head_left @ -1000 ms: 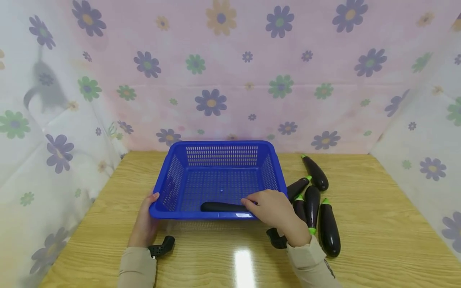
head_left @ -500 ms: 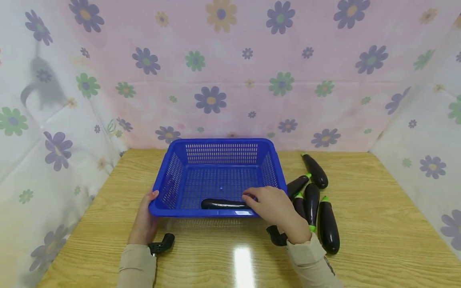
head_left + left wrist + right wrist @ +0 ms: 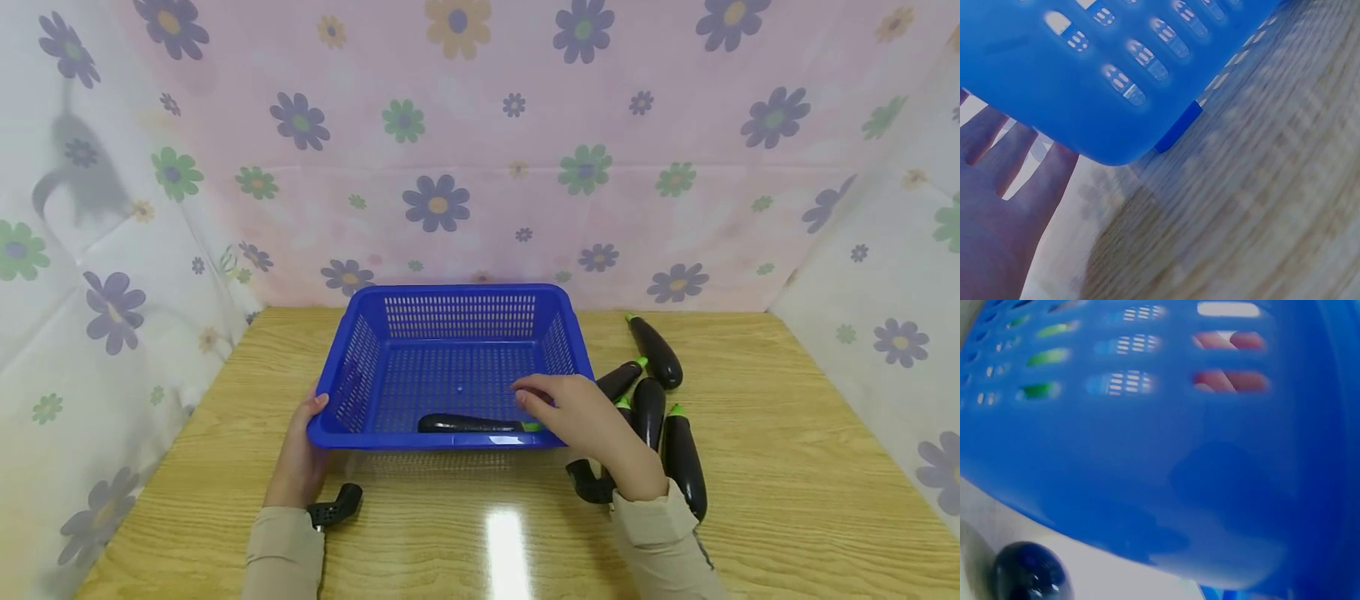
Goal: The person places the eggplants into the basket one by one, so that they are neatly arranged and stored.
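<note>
A blue plastic basket [image 3: 459, 292] with slotted walls stands on the table. My left hand [image 3: 298, 450] holds its front left corner, thumb over the rim; in the left wrist view the fingers [image 3: 1016, 150] lie against the outer wall. One eggplant [image 3: 468, 423] lies inside along the front wall, its green stem to the right. Over the front right corner hovers my right hand [image 3: 577, 417], fingers loosely bent, a small gap between thumb and forefinger and nothing held. Through the slots in the right wrist view, fingertips [image 3: 1244, 382] and the green stem [image 3: 1047, 357] show.
Several eggplants [image 3: 685, 462] lie to the right of the basket, some partly behind my right forearm. One eggplant [image 3: 657, 352] sits farther back. Flowered cloth [image 3: 480, 208] stands around the table [image 3: 420, 533] at the back and sides.
My right hand has let go of the eggplant and moved slightly up and right, uncovering its green stem. The left hand has stayed at the basket's corner.
</note>
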Demonstrator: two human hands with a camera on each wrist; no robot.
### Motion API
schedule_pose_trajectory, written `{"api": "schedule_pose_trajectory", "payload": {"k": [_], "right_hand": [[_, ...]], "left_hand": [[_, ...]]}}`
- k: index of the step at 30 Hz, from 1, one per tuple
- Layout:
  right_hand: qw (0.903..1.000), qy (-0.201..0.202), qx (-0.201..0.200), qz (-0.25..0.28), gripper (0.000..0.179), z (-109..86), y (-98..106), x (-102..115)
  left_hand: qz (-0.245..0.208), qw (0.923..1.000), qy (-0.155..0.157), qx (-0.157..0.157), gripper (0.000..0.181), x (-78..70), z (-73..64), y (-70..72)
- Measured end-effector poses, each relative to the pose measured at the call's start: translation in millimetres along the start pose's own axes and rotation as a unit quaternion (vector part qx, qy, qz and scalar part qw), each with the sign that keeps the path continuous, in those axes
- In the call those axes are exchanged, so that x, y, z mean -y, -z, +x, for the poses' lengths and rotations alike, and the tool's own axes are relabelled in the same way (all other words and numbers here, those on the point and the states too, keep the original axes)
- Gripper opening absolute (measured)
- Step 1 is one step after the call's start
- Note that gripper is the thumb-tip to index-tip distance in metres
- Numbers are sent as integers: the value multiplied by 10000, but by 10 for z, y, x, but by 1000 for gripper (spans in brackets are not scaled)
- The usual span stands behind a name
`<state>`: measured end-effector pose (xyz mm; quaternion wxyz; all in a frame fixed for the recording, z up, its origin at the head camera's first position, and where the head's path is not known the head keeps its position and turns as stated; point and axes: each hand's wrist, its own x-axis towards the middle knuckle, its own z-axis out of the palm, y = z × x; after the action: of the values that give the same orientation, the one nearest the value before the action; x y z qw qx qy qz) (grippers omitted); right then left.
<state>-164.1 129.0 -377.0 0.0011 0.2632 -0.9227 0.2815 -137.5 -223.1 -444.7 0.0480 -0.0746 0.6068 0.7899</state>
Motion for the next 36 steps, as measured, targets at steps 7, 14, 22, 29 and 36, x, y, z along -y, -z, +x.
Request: {"api": "schedule_pose_trajectory", "payload": {"k": [7, 14, 22, 29, 36], "right_hand": [[9992, -173, -114, 339, 28, -48, 150, -29], [9975, -178, -473, 488, 36, -92, 252, -93], [9950, -238, -860, 452, 38, -155, 381, -242], [9905, -549, -1065, 677, 37, -244, 506, -424], [9882, -901, -880, 873, 41, -258, 521, -602]], "left_hand": [[-50, 10000, -67, 16, 56, -6, 13, -16], [-54, 10000, -35, 36, 56, -2, 28, -8], [0, 10000, -5, 15, 55, 19, 44, 12], [-93, 9999, -33, 95, 56, 12, 58, -9], [-183, 9998, -10, 82, 55, -6, 28, -8]]}}
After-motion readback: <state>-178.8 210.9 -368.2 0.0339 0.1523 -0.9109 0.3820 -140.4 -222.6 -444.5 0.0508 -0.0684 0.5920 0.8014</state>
